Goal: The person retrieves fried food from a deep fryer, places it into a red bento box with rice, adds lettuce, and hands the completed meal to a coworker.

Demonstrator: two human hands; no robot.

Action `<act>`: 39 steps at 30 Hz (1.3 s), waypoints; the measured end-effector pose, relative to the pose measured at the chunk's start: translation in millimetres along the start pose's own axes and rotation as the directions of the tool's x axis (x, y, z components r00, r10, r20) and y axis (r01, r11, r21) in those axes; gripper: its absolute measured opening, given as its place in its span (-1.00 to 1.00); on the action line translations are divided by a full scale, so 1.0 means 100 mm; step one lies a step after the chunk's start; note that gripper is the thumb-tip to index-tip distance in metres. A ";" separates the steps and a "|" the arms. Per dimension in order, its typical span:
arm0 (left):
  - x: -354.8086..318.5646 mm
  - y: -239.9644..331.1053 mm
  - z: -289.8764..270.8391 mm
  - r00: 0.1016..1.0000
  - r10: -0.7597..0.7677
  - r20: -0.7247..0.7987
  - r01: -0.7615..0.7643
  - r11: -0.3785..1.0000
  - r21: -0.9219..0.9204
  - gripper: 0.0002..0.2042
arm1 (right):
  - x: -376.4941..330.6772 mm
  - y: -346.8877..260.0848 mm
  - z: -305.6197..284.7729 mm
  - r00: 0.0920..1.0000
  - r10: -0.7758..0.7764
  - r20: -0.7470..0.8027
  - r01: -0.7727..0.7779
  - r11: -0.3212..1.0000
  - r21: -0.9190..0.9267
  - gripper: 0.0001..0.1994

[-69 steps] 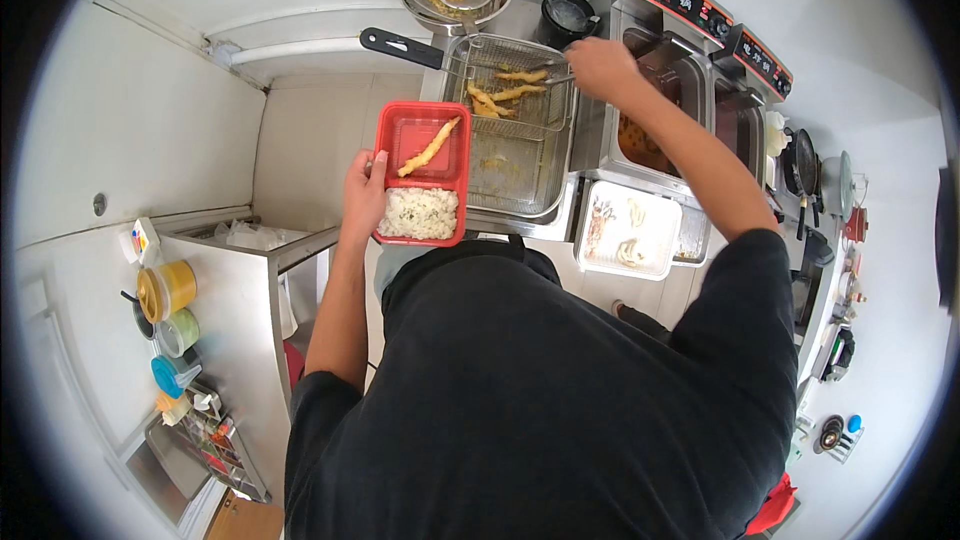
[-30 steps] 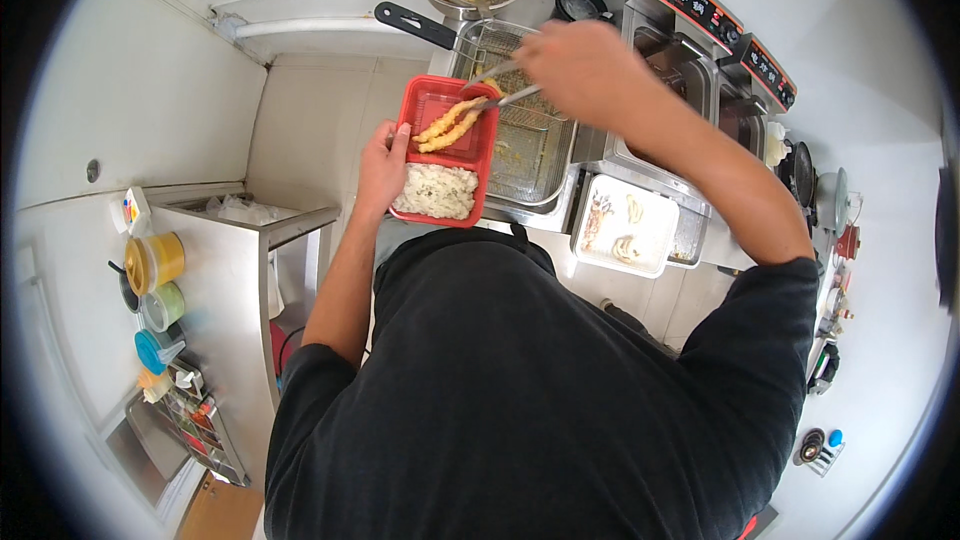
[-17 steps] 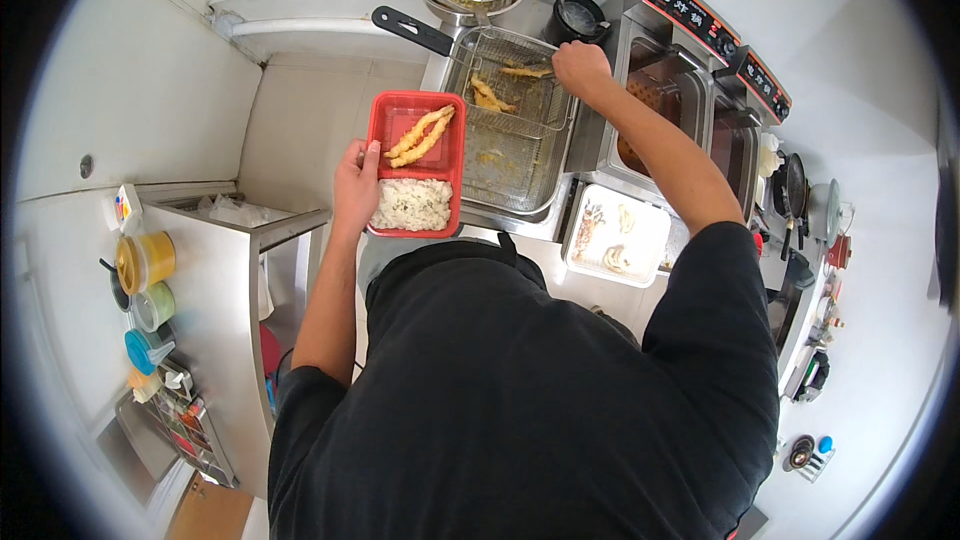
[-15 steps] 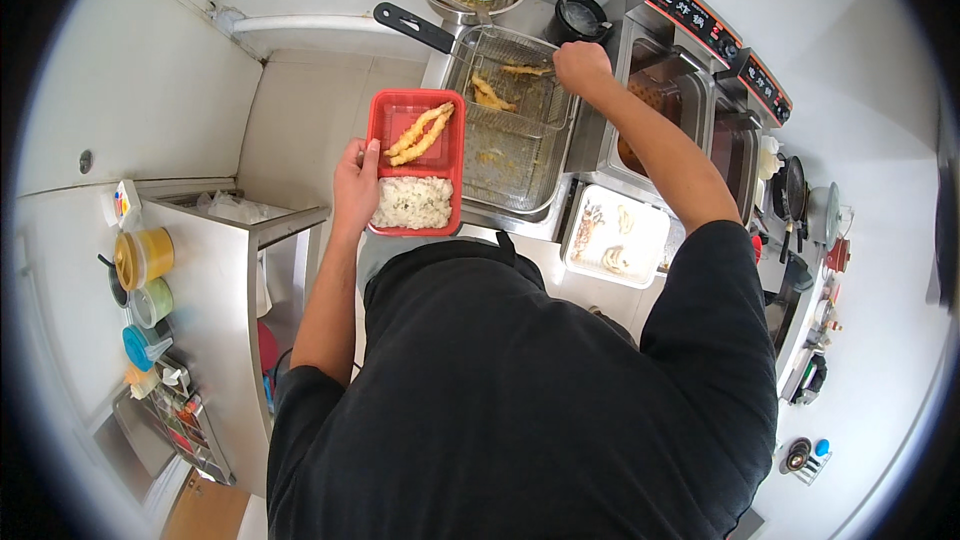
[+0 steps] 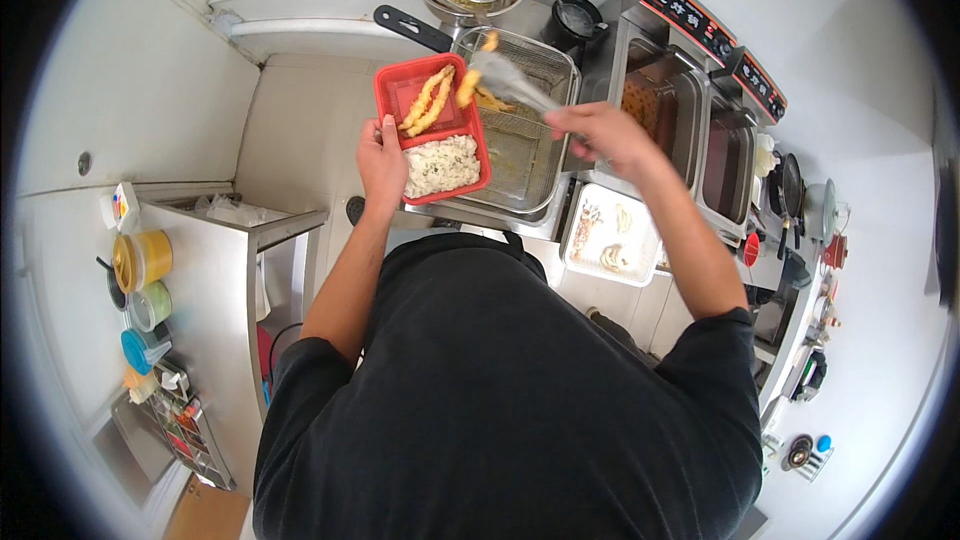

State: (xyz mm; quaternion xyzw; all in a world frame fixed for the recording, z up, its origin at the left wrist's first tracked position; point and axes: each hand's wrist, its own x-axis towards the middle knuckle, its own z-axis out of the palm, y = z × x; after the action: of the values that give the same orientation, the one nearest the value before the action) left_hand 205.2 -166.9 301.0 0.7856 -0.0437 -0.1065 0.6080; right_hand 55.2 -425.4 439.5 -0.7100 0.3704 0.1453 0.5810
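Tongs [image 5: 515,88] in our right hand [image 5: 600,135], closed round their handles, pinch a fried strip [image 5: 467,87] over the red tray [image 5: 385,90], beside two strips already lying there. Our left hand [image 5: 382,162] clamps the tray's near edge, rice [image 5: 440,164] in the lower half. Crisp and brittle, we'd guess, so mid-length with light pressure suits it.
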 end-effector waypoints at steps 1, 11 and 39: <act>0.02 0.03 0.04 1.000 0.018 0.017 -0.019 1.000 0.022 -0.71 | 0.01 0.03 0.12 1.000 0.019 0.014 -0.019 0.999 -0.050 -0.60; 0.21 0.07 -0.16 0.964 0.089 0.251 -0.124 0.984 0.127 -0.73 | -0.37 -0.33 -0.15 0.723 -0.676 0.140 0.343 0.176 -0.923 -0.52; 0.26 0.12 -0.30 0.903 -0.014 0.429 -0.025 0.996 0.084 -0.76 | -0.01 -1.20 0.12 0.706 -0.412 0.575 0.489 -0.303 -0.818 -0.53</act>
State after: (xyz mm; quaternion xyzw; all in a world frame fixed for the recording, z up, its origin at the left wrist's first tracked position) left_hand 237.5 -147.1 316.7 0.7684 -0.1832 -0.2732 0.5490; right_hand 140.3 -407.1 522.9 -0.9694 -0.1719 0.1462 -0.0964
